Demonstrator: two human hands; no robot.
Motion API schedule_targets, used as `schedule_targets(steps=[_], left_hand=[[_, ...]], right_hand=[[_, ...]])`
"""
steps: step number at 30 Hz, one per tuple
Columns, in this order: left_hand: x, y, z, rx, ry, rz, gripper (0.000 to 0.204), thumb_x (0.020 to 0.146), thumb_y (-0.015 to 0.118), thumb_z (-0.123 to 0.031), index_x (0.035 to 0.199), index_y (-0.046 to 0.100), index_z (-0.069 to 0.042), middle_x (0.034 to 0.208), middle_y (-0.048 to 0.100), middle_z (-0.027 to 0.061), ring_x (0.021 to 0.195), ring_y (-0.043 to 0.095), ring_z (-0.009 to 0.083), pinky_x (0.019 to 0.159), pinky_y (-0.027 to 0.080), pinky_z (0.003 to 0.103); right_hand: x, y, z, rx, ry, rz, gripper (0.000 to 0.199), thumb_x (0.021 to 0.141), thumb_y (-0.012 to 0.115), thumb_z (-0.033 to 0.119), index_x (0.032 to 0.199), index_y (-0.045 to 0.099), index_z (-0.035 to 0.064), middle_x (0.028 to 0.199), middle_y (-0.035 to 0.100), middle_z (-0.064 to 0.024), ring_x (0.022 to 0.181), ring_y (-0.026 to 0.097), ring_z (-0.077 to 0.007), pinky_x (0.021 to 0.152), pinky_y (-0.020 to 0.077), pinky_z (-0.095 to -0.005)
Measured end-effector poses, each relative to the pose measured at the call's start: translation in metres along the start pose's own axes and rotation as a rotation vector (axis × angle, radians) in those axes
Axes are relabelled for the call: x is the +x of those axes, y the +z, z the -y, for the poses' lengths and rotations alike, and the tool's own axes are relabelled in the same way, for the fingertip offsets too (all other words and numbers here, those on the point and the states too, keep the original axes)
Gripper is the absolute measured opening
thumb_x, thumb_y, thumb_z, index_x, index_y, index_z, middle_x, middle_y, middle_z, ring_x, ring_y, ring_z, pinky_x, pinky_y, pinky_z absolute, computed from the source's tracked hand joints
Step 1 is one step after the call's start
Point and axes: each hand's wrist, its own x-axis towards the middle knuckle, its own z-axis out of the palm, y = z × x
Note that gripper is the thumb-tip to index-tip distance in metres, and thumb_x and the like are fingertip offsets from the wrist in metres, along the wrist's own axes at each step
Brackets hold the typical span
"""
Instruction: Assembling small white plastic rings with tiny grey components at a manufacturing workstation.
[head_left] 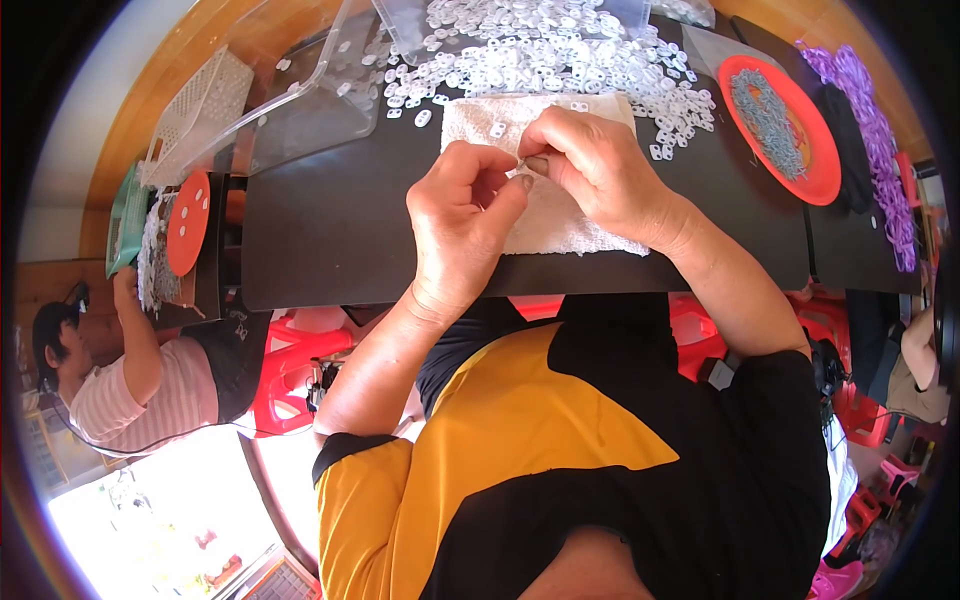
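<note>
Both forearms are rising from the lower edge and converging over the black tabletop (330, 230). The left hand (462, 215) is curling inward, its thumb and forefinger pinching together at the tips. The right hand (598, 170) is bending at the wrist and meeting it, its fingertips pressing against those of the left. The two hands are closing together on a tiny white plastic piece (524, 181), which is showing only as a pale sliver between the fingertips; its shape cannot be told.

Directly beneath the hands, a white textured cloth (560, 225) is lying flat on the tabletop, with a few loose white pieces resting on its far portion just beyond the knuckles. Beyond the cloth, a wide scatter of small white plastic rings (560, 60) is spreading across the surface. To the far left of the hands, a clear plastic container (300, 100) is lying tilted. To the far right, a round red plate (800, 150) is holding a heap of grey metal chain (765, 120), and past it a purple linked strand (880, 150) is trailing along the table's edge.
</note>
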Motion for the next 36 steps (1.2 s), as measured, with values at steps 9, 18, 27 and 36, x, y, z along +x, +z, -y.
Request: schedule_targets(steps=[9,18,27,36], left_hand=[[0.004,-0.004,-0.010,-0.191,-0.282,0.091,0.013,0.087,0.064,-0.010,0.083,0.064,0.003,0.068,0.058,0.0006,0.059,0.050,0.0055,0.054,0.042,0.021],[-0.001,-0.001,-0.008,-0.224,-0.261,0.040,0.010,0.087,0.064,-0.008,0.085,0.064,0.002,0.069,0.059,0.0013,0.059,0.050,0.0054,0.054,0.042,0.021],[-0.002,0.002,-0.004,-0.255,-0.276,0.036,0.006,0.085,0.062,-0.004,0.086,0.063,0.002,0.072,0.060,0.0018,0.060,0.052,0.0060,0.055,0.043,0.021],[-0.002,0.001,0.007,-0.068,-0.107,0.041,0.007,0.085,0.062,-0.004,0.087,0.063,0.002,0.070,0.060,0.0028,0.062,0.051,0.0052,0.057,0.044,0.022]], right_hand=[[-0.004,0.002,-0.004,-0.006,-0.002,0.016,0.016,0.079,0.062,-0.001,0.091,0.055,0.0044,0.082,0.064,-0.0094,0.076,0.064,-0.0312,0.062,0.0488,-0.0395],[-0.003,0.000,-0.001,-0.013,-0.038,-0.002,0.020,0.077,0.061,-0.004,0.093,0.054,0.0056,0.083,0.063,-0.0080,0.076,0.064,-0.0305,0.063,0.0489,-0.0390],[-0.004,0.002,-0.001,-0.037,-0.070,0.000,0.021,0.076,0.062,-0.003,0.092,0.053,0.0066,0.082,0.062,-0.0079,0.075,0.063,-0.0304,0.061,0.0477,-0.0394],[-0.002,0.004,0.005,-0.007,-0.067,0.001,0.018,0.074,0.061,-0.004,0.088,0.054,0.0064,0.079,0.061,-0.0085,0.073,0.062,-0.0308,0.060,0.0473,-0.0398]])
